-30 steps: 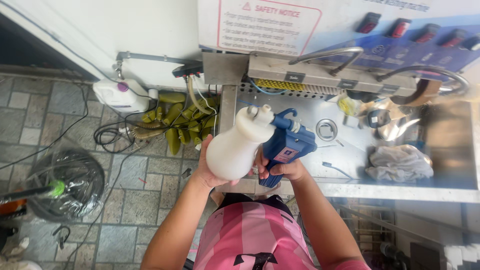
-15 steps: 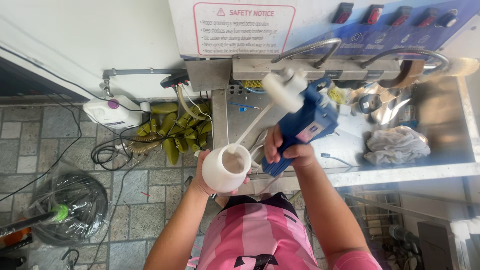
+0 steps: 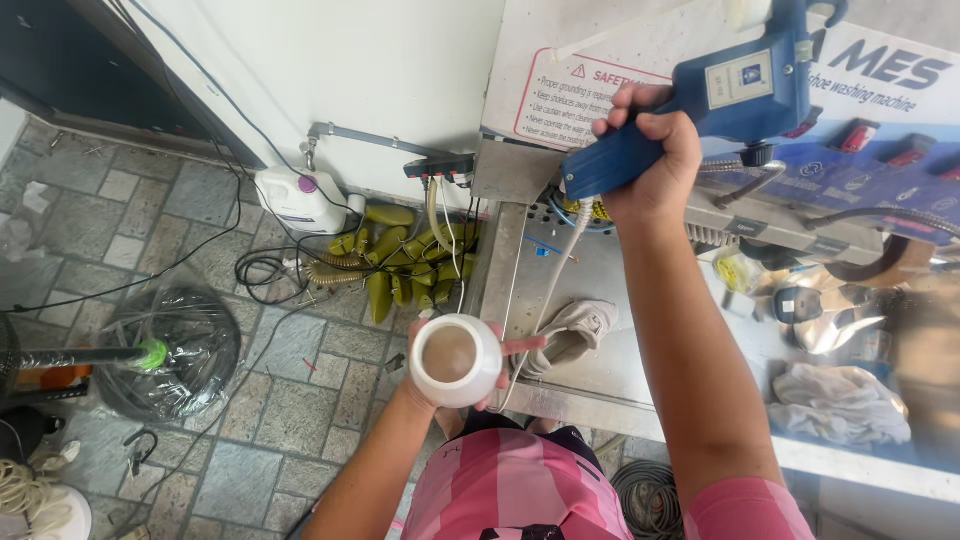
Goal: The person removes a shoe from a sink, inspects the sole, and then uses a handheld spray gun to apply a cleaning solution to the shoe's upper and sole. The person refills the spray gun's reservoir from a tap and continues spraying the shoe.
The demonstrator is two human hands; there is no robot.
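My right hand (image 3: 648,160) grips the handle of a blue spray gun (image 3: 735,95), lifted high in front of the machine's panel. A pale hose (image 3: 556,270) runs down from its handle. My left hand (image 3: 432,385) holds a white bottle (image 3: 455,360) from below, near my waist. The bottle's mouth is open and brownish liquid shows inside. The gun's white cap and tube sit at the top edge, separate from the bottle. A grey-white shoe (image 3: 577,328) lies on the steel tray just right of the bottle.
A steel washing tray (image 3: 640,395) holds a crumpled white cloth (image 3: 838,402) and small items. On the tiled floor at left lie green shoe trees (image 3: 385,265), a white jug (image 3: 300,200), tangled cables and a plastic-wrapped fan (image 3: 170,350).
My right hand has raised the spray gun well up and away from the bottle, pulling its tube fully out. The bottle has stayed low in my left hand.
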